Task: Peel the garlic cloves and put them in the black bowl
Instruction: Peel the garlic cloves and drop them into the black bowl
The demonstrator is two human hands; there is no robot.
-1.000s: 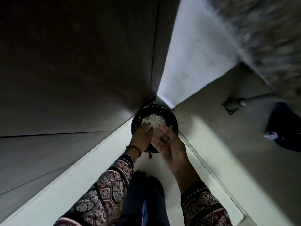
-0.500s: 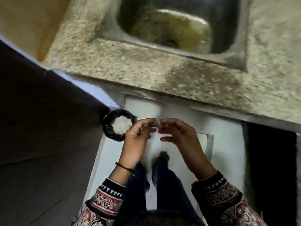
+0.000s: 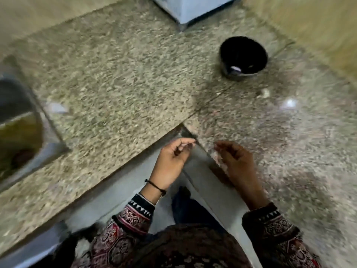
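Black bowl (image 3: 243,55) upright on the granite counter (image 3: 119,74), one pale garlic clove (image 3: 235,69) inside, near its wall

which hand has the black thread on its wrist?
The left hand: a black thread circles its wrist just above the patterned cuff. The right hand has a bare wrist.

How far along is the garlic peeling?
Done: the black bowl on the granite counter holds a pale piece, perhaps a clove. In hand: the left hand seems to pinch something small; blur hides what. Left: no unpeeled cloves are visible.
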